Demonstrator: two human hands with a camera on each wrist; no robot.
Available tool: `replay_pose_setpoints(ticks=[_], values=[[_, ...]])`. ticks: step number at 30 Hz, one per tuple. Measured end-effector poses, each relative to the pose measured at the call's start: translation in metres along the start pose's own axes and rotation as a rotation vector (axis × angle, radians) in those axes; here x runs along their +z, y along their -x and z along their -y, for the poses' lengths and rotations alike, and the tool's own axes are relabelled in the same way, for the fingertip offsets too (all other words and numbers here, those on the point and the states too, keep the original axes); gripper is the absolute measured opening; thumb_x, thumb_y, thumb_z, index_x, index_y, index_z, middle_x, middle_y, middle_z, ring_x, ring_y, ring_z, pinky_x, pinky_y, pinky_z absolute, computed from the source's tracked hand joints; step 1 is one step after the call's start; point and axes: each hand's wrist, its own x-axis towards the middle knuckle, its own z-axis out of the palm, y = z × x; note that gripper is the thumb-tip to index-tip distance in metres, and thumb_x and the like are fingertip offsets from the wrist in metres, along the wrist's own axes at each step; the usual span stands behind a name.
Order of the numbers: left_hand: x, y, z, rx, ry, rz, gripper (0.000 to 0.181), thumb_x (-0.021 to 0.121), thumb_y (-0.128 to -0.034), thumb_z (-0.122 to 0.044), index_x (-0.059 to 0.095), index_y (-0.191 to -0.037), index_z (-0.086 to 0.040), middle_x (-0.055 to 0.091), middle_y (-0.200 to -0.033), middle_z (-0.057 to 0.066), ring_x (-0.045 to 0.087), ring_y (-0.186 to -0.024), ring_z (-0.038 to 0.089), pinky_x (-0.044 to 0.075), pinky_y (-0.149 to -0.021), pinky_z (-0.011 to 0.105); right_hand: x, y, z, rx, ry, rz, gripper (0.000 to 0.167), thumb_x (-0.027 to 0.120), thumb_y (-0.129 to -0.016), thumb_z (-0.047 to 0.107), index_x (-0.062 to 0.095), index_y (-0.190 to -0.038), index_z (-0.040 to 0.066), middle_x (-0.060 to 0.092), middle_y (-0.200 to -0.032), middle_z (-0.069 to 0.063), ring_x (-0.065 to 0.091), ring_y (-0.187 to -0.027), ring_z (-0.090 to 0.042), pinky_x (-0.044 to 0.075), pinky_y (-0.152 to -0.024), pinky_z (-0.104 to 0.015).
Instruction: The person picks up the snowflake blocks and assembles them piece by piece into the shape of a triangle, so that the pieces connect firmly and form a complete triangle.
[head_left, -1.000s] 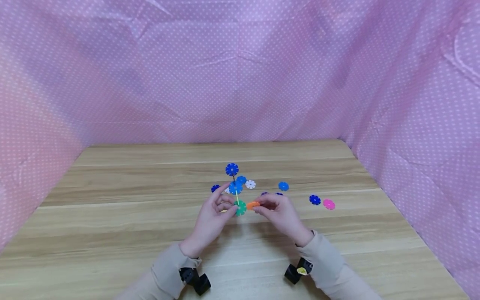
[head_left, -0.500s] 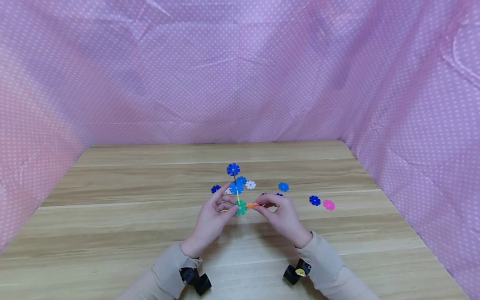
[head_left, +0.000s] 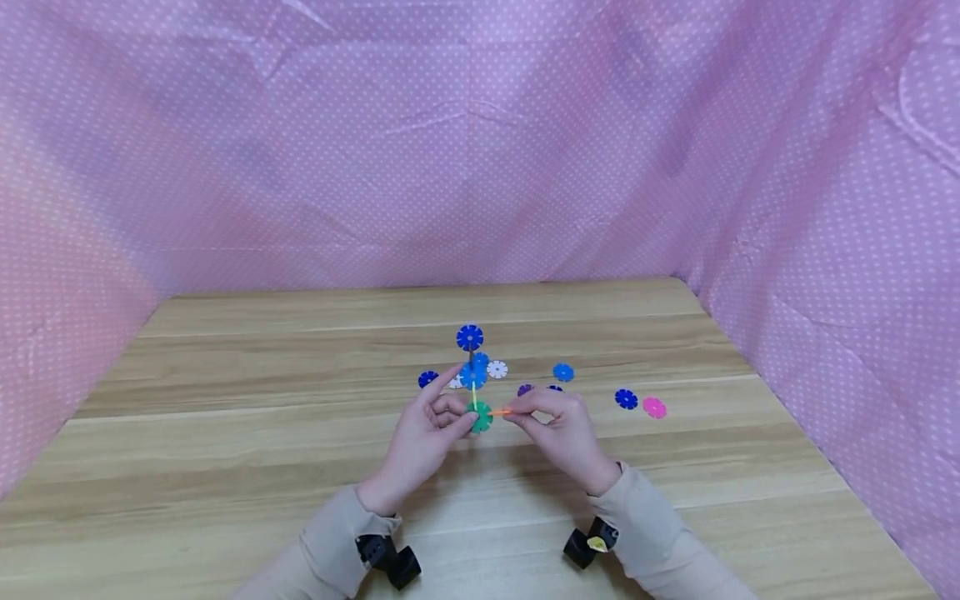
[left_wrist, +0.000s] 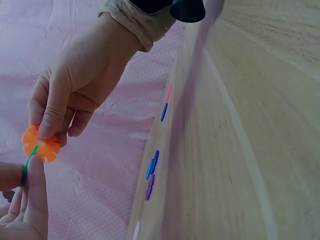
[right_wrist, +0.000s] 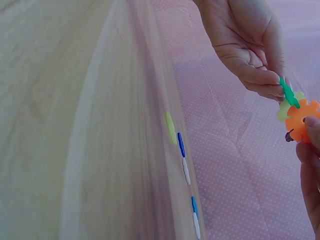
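Observation:
In the head view my left hand (head_left: 420, 442) pinches a green notched disc (head_left: 484, 418) between thumb and fingers. A chain of slotted discs runs up from it: a yellow one (head_left: 475, 395) seen edge-on, a light blue one (head_left: 473, 377), a thin dark one, and a dark blue one (head_left: 470, 337) on top. My right hand (head_left: 566, 429) holds an orange notched disc (head_left: 498, 412) by its edge, turned edge-on. In the right wrist view the green disc (right_wrist: 289, 93) meets the rim of the orange disc (right_wrist: 298, 122) at an angle; how deep it sits is unclear.
Loose discs lie on the wooden table (head_left: 225, 467): a white one (head_left: 497, 369), a light blue disc (head_left: 563, 372), a purple disc (head_left: 525, 390), a dark blue disc (head_left: 626, 399) and a pink disc (head_left: 655, 407). A pink dotted cloth (head_left: 465, 167) surrounds the table.
The orange disc has turned from showing its face to edge-on and has moved slightly left against the green disc. The top of the chain has swung a little to the right.

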Motion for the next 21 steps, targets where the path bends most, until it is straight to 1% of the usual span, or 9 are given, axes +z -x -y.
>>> replay_pose_setpoints(ticks=[3, 8, 11, 17, 21], values=[[-0.0004, 0.0000, -0.0004, 0.003, -0.022, 0.010, 0.067, 0.062, -0.0866, 0.005, 0.036, -0.145, -0.017, 0.066, -0.085, 0.014, 0.067, -0.074, 0.020, 0.058, -0.073, 0.029, 0.0003, 0.0006, -0.0014, -0.045, 0.002, 0.003, 0.013, 0.074, -0.074, -0.008, 0.074, -0.080, 0.004, 0.072, -0.078, -0.006, 0.066, -0.076, -0.012, 0.058, -0.073, -0.026], [0.0002, 0.0006, -0.0016, -0.011, -0.016, 0.017, 0.067, 0.063, -0.0841, 0.008, 0.040, -0.143, -0.015, 0.066, -0.081, 0.014, 0.067, -0.073, 0.033, 0.059, -0.071, 0.034, 0.0010, 0.0017, -0.0046, -0.132, 0.028, 0.013, 0.018, 0.073, -0.072, -0.013, 0.074, -0.078, 0.004, 0.072, -0.076, -0.005, 0.066, -0.072, -0.013, 0.058, -0.069, -0.025], [0.0012, 0.0007, -0.0026, -0.027, 0.014, 0.018, 0.068, 0.063, -0.0830, 0.010, 0.041, -0.142, -0.015, 0.066, -0.079, 0.013, 0.066, -0.074, 0.038, 0.059, -0.071, 0.038, 0.0017, 0.0022, -0.0058, -0.171, 0.030, 0.004, 0.020, 0.073, -0.070, -0.015, 0.073, -0.078, 0.003, 0.071, -0.075, -0.005, 0.066, -0.071, -0.014, 0.057, -0.067, -0.025], [0.0018, 0.0009, -0.0023, -0.079, 0.066, 0.003, 0.068, 0.063, -0.0838, 0.010, 0.040, -0.142, -0.017, 0.065, -0.077, 0.008, 0.067, -0.076, 0.037, 0.057, -0.076, 0.044, 0.0039, 0.0012, -0.0050, -0.214, 0.021, -0.022, 0.020, 0.073, -0.069, -0.016, 0.073, -0.078, 0.002, 0.071, -0.074, -0.006, 0.065, -0.069, -0.015, 0.057, -0.067, -0.023], [0.0028, 0.0023, -0.0022, -0.083, 0.075, -0.008, 0.068, 0.063, -0.0838, 0.010, 0.041, -0.142, -0.017, 0.064, -0.077, 0.008, 0.067, -0.075, 0.033, 0.058, -0.076, 0.043, 0.0047, 0.0018, -0.0043, -0.209, 0.017, -0.032, 0.019, 0.074, -0.069, -0.015, 0.073, -0.078, 0.002, 0.071, -0.074, -0.007, 0.066, -0.068, -0.015, 0.057, -0.066, -0.022]])
